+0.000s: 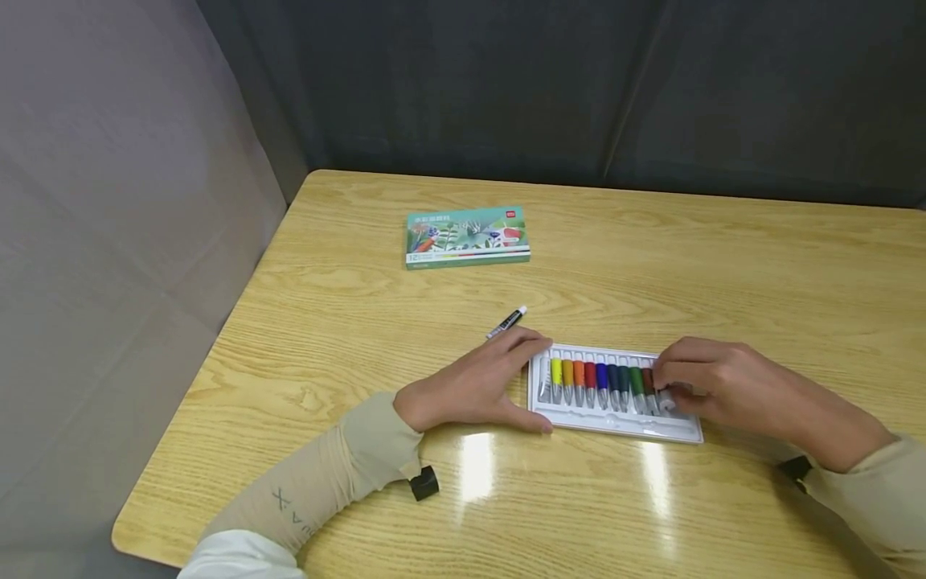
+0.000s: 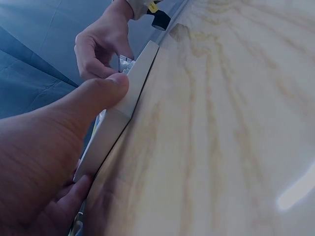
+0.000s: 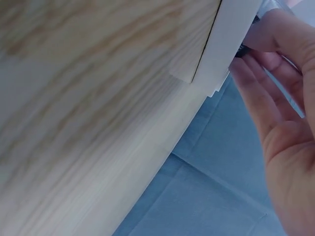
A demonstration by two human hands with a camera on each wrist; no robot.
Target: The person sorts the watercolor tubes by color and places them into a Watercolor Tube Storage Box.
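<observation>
A white plastic tray (image 1: 622,424) lies on the table, holding a row of paint tubes (image 1: 590,378) in several colours. At its left end, my left hand (image 1: 485,386) grips the tray, thumb on the near edge and fingertips at the far corner. The left wrist view shows that thumb pressed against the tray's pale side (image 2: 106,137). Over the right end, my right hand (image 1: 716,382) pinches a paint tube (image 1: 666,400) whose silvery end shows below the fingers; its upper part is hidden. A slim black tube with a white end (image 1: 508,320) lies just beyond my left fingers.
A green illustrated paint box (image 1: 469,236) lies farther back on the wooden table (image 1: 325,322). Dark cloth (image 1: 470,88) hangs behind the far edge, and a grey curtain (image 1: 123,241) hangs at the left. Each sleeve has a black piece (image 1: 424,483) near the wrist.
</observation>
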